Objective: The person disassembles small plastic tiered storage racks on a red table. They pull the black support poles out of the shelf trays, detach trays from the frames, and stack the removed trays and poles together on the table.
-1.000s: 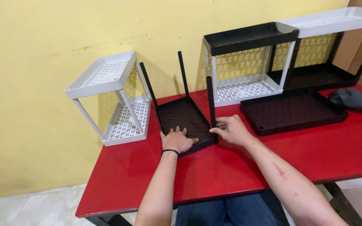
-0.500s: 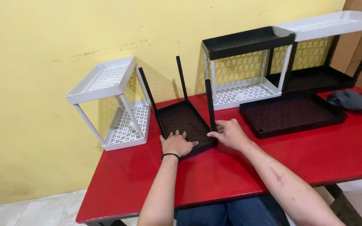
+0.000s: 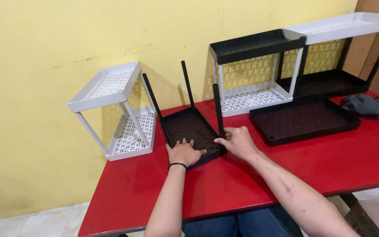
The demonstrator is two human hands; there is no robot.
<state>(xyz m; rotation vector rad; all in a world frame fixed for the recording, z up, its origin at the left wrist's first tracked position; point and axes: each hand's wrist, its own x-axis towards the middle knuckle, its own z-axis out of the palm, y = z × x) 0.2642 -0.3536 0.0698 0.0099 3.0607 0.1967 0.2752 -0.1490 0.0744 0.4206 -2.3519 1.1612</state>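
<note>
Both hands are down on the black perforated tray (image 3: pixel 189 127) at the near edge of the red table (image 3: pixel 224 184). The left hand (image 3: pixel 184 152) lies flat, fingers spread on the tray's near rim; the right hand (image 3: pixel 238 141) curls loosely at the near right corner — just below the black post (image 3: pixel 218 109) standing there (two more posts rise beyond the fingertips). Well left of the fingers sits a white two-tier rack (image 3: pixel 115 109); to their right, a loose black tray (image 3: pixel 303 120).
</note>
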